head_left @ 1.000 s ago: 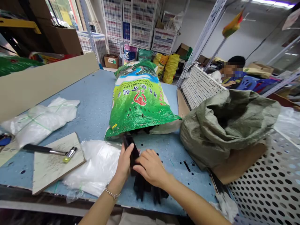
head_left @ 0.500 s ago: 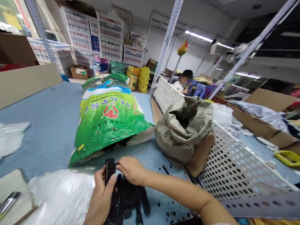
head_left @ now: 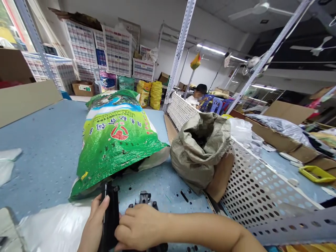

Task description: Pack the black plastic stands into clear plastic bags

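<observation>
One black plastic part [head_left: 110,217], held upright near the table's front edge, is clamped by the closed left hand [head_left: 93,227], with the right hand [head_left: 139,225] clasped against it. Further black parts [head_left: 144,197] are laid on the blue worktable [head_left: 44,140], beside a green printed sack [head_left: 118,147] and near an olive woven sack [head_left: 199,150].

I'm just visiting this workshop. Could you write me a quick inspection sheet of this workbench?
surface: blue speckled table, with small black bits on it.
job's things: black plastic piece, with more black parts beside it.
clutter: green printed sack, grey-green woven sack, white plastic sheet.
grippers: bare hands; left hand grips the piece, right hand lies against it.
cables: nothing seen.
surroundings: perforated white panel, stacked white crates, yellow sacks, seated co-worker.
</observation>
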